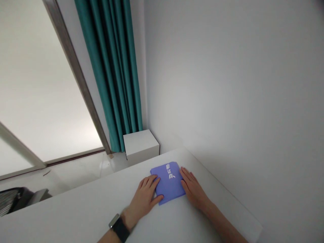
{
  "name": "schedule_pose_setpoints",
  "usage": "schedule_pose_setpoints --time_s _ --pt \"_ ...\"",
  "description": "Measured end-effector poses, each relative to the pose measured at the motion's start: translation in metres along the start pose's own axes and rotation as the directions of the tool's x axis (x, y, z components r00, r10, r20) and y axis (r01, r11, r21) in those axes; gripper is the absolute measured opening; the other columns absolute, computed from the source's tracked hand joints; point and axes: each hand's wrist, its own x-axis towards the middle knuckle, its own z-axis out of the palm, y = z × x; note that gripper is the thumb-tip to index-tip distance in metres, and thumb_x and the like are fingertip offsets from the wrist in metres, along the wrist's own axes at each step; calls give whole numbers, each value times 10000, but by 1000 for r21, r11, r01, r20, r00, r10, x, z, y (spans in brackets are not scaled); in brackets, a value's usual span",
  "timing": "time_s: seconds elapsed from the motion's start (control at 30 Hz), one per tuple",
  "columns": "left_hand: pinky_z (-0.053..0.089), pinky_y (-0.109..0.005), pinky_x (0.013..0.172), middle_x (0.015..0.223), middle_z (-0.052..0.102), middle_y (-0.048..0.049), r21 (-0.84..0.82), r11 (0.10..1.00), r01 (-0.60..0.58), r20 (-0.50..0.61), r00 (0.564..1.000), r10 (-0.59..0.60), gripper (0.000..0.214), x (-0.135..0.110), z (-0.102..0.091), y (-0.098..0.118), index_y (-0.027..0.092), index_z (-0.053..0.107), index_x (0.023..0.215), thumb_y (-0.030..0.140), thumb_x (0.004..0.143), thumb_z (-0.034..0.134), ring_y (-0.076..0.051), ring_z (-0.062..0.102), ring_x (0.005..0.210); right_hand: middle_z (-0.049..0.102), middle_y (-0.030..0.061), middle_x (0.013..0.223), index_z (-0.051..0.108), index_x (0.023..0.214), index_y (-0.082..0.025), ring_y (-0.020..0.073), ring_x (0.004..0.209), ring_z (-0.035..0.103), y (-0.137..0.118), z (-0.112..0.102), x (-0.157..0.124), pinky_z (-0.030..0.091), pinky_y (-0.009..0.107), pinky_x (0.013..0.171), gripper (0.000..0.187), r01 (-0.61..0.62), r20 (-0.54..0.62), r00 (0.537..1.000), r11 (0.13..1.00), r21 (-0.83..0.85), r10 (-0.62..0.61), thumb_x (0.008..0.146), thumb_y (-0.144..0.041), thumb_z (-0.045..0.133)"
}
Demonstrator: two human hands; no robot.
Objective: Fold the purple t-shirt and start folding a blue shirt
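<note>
A flat purple square [170, 189] with white lettering lies on the white table; it looks layered like something folded, but whether it is cloth or paper I cannot tell. Its left edge is touched by my left hand [144, 197], whose fingers are stretched out and whose thumb rests on the near left corner. My right hand [193, 189] lies along the right edge, fingers extended with their tips on the purple surface. Neither hand is wrapped around it. A watch [118, 225] with a dark band is on my left wrist.
The white table [96, 209] runs along the grey wall [227, 84]. Past its far edge stands a white box-like cabinet [141, 145] beneath a green curtain [113, 74]. Frosted glass panels [45, 87] are at left, with dark objects [22, 199] low down.
</note>
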Motion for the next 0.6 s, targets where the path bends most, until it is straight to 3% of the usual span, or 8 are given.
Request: schedule_pose_setpoints --time_s 0.07,0.13,0.27,0.37,0.6 --pt "367 -486 1097 1418 513 -114 6 1000 5 -10 1000 -5 572 15 5 5 213 485 1395 495 907 582 -283 454 1294 414 117 1522 452 1446 -160 216 1413 355 19 -3 -3 285 475 1174 514 -82 -116 989 991 108 94 996 -359 304" --pt "370 -476 1092 1403 525 -115 14 1000 22 -23 1000 -21 573 31 9 11 198 496 1384 494 902 590 -282 459 1286 478 139 1467 492 1404 -150 220 1371 413 32 -6 -4 327 463 1150 514 -159 -254 942 959 235 219 989 -384 299" --pt "360 -476 1094 1384 537 -117 40 998 56 -52 997 -54 568 62 22 23 171 506 1370 479 901 597 -284 465 1269 585 159 1314 540 1316 -150 231 1229 539 47 -10 -6 412 446 1070 494 -256 -427 769 841 476 475 966 -396 293" --pt "363 -481 1085 1362 550 -119 57 995 81 -98 992 -76 541 84 31 33 165 524 1349 466 904 595 -291 471 1255 608 153 1244 548 1287 -159 236 1142 581 56 -11 -9 456 427 1010 475 -278 -453 681 775 567 575 938 -398 332" --pt "390 -479 1047 1330 570 -130 76 991 106 -167 982 -92 494 126 42 48 175 553 1314 473 920 564 -303 488 1235 624 141 1197 513 1332 -175 262 1120 588 70 -21 -14 465 445 976 514 -303 -436 620 712 634 652 933 -426 307"
